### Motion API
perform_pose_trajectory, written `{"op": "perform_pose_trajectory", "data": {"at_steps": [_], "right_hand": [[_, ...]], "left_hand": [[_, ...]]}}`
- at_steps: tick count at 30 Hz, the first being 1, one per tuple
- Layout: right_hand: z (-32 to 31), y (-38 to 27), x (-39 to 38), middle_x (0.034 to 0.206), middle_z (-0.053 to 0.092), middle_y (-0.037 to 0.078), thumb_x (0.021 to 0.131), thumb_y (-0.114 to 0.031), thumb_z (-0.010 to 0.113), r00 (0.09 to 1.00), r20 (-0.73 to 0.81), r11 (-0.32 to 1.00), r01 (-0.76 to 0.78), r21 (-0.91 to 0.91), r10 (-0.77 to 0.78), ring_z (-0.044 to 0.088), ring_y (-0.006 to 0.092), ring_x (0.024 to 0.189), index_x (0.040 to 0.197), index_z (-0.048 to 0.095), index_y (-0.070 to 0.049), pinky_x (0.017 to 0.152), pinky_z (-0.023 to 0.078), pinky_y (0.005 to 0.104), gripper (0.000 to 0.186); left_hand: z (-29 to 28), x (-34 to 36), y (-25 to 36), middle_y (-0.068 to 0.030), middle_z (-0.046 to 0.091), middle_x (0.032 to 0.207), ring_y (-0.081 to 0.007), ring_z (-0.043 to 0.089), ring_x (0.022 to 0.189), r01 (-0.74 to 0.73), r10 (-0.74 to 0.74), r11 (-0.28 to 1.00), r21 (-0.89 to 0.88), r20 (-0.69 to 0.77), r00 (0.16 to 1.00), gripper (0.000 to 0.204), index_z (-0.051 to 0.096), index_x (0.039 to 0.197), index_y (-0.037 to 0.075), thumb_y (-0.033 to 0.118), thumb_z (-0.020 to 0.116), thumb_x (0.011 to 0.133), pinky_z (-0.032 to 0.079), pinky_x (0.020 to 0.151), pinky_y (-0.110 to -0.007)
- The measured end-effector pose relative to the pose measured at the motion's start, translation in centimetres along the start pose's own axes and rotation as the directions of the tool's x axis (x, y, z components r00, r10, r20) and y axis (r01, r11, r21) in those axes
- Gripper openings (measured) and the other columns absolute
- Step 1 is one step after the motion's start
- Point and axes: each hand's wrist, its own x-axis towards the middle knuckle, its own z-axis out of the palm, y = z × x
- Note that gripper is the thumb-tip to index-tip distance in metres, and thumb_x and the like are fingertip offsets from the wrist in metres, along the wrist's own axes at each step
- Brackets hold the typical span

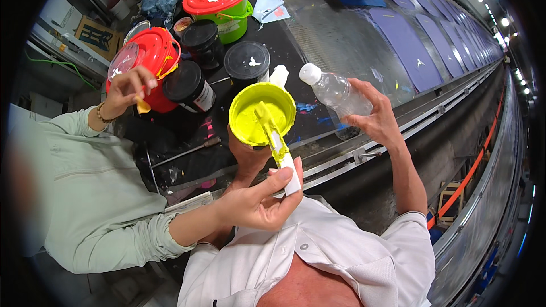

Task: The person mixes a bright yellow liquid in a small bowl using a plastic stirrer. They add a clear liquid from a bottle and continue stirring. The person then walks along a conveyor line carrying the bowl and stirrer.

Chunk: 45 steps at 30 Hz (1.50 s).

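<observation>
My left hand (248,159), partly hidden behind another person's forearm, is closed around a tub (292,101) of bright yellow-green paint. Over at the right, my right hand (380,115) grips a clear plastic bottle (336,92) with a white cap, tilted toward the tub. A person in a pale green jacket stands at my left. Their nearer hand (264,199) holds a white spatula (292,182), its paint-coated end in the tub. Their other hand (128,88) pinches a small yellow piece (143,105) beside a red-lidded bucket (153,51).
Black lidded tubs (246,61) and a green bucket (230,25) with a red lid stand on the dark, paint-stained table. A metal rod (185,152) lies near its front edge. Purple panels (404,45) run along the long table at right, edged by a metal rail (398,119).
</observation>
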Motion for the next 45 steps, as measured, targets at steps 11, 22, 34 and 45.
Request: {"op": "perform_pose_trajectory", "data": {"at_steps": [11,22,34,45], "right_hand": [[3.9,2.1,-1.7,0.125,0.064,0.007,0.063,-0.006,0.087,0.995,0.029,0.979,-0.095,0.181,0.091,0.058,0.0204,0.12,0.139,0.056,-0.001,0.108,0.042,0.0357,0.081],[8.7,7.0,-1.1,0.128,0.064,0.01,0.068,-0.018,0.093,0.971,-0.023,0.779,-0.177,0.601,0.238,0.06,0.0239,0.121,0.134,0.054,-0.006,0.108,0.045,0.0417,0.077],[13.5,10.6,1.1,0.134,0.06,0.01,0.074,0.002,0.084,0.965,-0.124,0.766,-0.101,0.635,0.23,0.056,0.0251,0.128,0.135,0.049,-0.006,0.111,0.044,0.0427,0.071],[13.5,10.7,1.1,0.136,0.06,0.012,0.073,-0.002,0.086,0.97,-0.13,0.801,-0.092,0.592,0.207,0.056,0.026,0.13,0.136,0.048,-0.005,0.114,0.04,0.0438,0.075]], "left_hand": [[-0.7,-0.5,0.2,-0.0066,0.062,0.089,-0.0076,0.055,0.076,-0.011,0.004,0.994,-0.108,-0.065,0.998,0.02,0.066,0.094,-0.008,0.006,0.052,0.099,0.052,0.079,-0.022],[-1.2,-0.2,0.6,-0.0065,0.062,0.089,-0.0087,0.056,0.079,0.001,-0.012,0.986,-0.168,-0.062,0.998,0.018,0.065,0.094,-0.005,0.006,0.051,0.097,0.053,0.085,-0.026],[-1.2,0.9,-2.9,-0.005,0.062,0.082,-0.0092,0.057,0.077,-0.048,0.029,0.951,-0.306,-0.067,0.997,0.015,0.061,0.084,0.002,0.011,0.062,0.096,0.05,0.076,-0.021],[-0.8,1.1,-1.7,-0.006,0.067,0.094,-0.0054,0.055,0.078,0.08,-0.08,0.994,0.068,-0.004,0.997,0.021,0.065,0.096,-0.003,0.017,0.068,0.097,0.047,0.065,-0.016]]}}
